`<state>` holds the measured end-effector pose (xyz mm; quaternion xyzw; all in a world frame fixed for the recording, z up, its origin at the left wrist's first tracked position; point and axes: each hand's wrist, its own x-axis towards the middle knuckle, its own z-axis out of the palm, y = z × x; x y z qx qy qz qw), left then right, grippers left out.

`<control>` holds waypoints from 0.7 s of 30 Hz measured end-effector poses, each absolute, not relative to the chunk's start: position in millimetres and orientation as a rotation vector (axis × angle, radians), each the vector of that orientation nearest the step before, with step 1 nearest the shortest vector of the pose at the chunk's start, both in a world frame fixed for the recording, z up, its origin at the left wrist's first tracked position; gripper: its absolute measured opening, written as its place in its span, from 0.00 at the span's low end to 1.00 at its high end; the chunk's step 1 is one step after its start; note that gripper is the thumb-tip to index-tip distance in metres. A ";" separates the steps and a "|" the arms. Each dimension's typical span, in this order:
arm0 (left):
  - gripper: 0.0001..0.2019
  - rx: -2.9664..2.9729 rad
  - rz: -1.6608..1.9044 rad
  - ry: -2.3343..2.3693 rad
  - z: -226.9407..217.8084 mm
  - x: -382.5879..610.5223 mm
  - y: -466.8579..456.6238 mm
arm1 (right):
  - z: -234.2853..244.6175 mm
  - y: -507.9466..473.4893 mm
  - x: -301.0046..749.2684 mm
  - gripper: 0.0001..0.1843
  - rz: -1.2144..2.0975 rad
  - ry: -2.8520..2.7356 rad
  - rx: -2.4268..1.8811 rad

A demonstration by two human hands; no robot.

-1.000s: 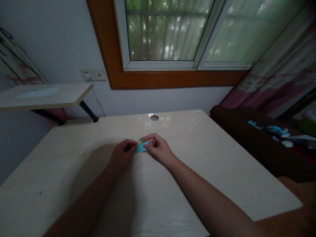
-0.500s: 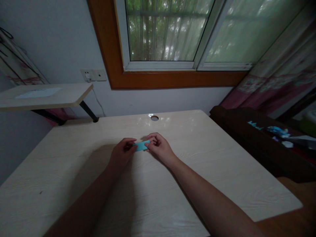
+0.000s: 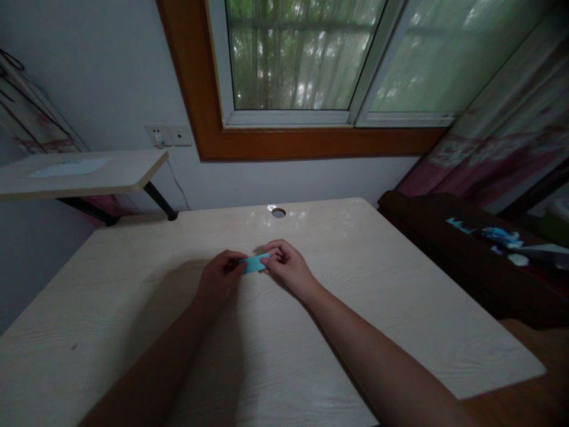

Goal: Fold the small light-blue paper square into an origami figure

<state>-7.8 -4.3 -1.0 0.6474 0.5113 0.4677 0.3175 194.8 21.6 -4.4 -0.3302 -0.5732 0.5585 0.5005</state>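
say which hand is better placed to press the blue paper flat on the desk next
Right, by a little: the right hand curls its fingers over one end of the blue paper from above, while the left hand pinches the other end from the side. Both hold it, so either could.

Dim window [image 3: 306,56] daylight, soft arm shadows (edges warped), slight blur.

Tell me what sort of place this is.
Probably a room in a home, perhaps a bedroom or study: a pale wooden desk with a cable hole, a wood-framed window and patterned curtains. The left hand and right hand pinch a blue slip.
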 end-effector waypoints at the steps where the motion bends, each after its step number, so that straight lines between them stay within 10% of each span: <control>1: 0.10 1.703 1.232 1.341 -1.8 -8.1 -4.0 | -4.8 21.6 195.0 0.14 1.349 -1.390 -0.800; 21: 0.11 1.737 1.118 1.351 3.9 -3.7 -5.1 | 1.5 16.6 194.4 0.13 1.288 -1.519 -0.857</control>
